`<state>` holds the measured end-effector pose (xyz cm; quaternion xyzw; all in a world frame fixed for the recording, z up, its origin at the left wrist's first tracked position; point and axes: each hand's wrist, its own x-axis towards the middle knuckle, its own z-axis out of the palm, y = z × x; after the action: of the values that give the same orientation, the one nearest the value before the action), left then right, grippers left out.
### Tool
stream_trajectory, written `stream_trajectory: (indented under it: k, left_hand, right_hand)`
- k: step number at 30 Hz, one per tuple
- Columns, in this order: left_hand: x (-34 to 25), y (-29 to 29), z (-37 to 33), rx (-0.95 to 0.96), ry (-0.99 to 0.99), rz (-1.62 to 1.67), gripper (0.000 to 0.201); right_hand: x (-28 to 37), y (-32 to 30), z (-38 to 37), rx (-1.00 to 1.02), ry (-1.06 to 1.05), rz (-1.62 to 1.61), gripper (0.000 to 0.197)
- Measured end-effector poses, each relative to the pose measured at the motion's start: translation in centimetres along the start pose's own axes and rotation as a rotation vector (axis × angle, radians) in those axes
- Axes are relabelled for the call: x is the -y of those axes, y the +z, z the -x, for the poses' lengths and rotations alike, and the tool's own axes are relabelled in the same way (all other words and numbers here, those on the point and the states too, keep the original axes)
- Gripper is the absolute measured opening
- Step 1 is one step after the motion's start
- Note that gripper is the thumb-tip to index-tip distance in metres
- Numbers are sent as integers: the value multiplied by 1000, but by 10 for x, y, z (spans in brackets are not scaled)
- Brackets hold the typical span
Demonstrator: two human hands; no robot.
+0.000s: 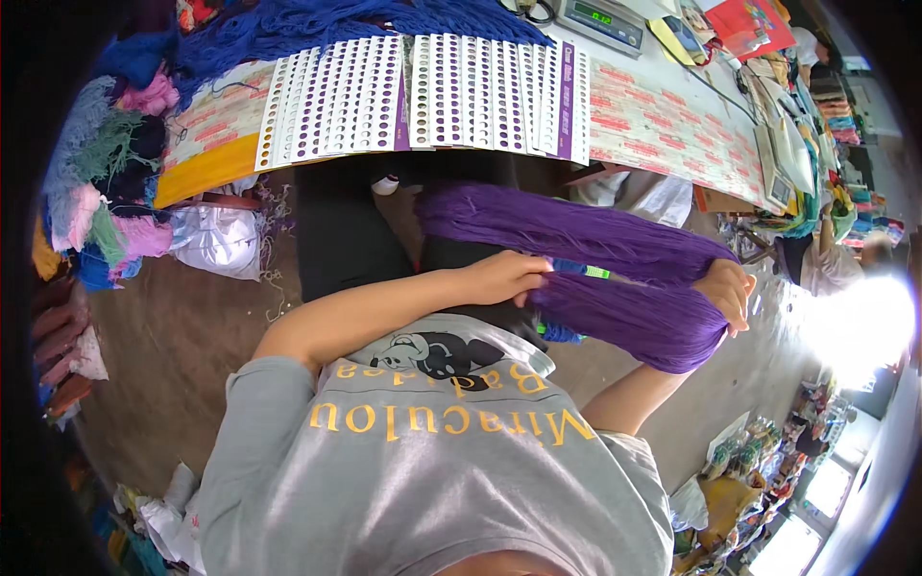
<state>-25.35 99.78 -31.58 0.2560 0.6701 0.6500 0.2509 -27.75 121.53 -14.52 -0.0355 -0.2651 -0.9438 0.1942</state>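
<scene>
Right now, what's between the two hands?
Head view: purple yarn hank runs between the left hand and right hand; both hold it.

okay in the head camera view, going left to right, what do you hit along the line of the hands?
White plastic bag → left hand → purple yarn hank → right hand → another person's sleeve.

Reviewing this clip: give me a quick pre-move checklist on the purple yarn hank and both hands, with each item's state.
1. Left hand grips purple yarn hank: ok.
2. Right hand holds the hank's looped end: ok.
3. Hank clear of the colour sample cards on the table: ok.
4. Strands free of tangles: cannot tell.
5. Hank held off the floor: ok.
</scene>
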Motion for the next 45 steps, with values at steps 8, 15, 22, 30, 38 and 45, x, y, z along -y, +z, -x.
stream_trajectory:
  k: [8,15,22,30,38,45]
  left_hand:
    - [-29,-35,127,-673,-5,1140,28]
    - [27,-129,301,-1497,-224,687,19]
    - [19,-144,312,-937,-816,-848,33]
    - [-118,-52,111,-94,-206,609,60]
    - [-63,-49,106,-261,-324,438,68]
    - [13,-90,137,-790,-406,-289,21]
  right_hand:
    - [19,-5,4,-41,55,262,24]
    - [16,-6,-3,-36,244,431,28]
    - [-8,-22,-10,-131,538,658,25]
    - [-81,-39,-15,-507,766,1340,20]
    - [-40,-45,0,-313,1217,1348,14]
    - [10,-32,37,-272,924,984,10]
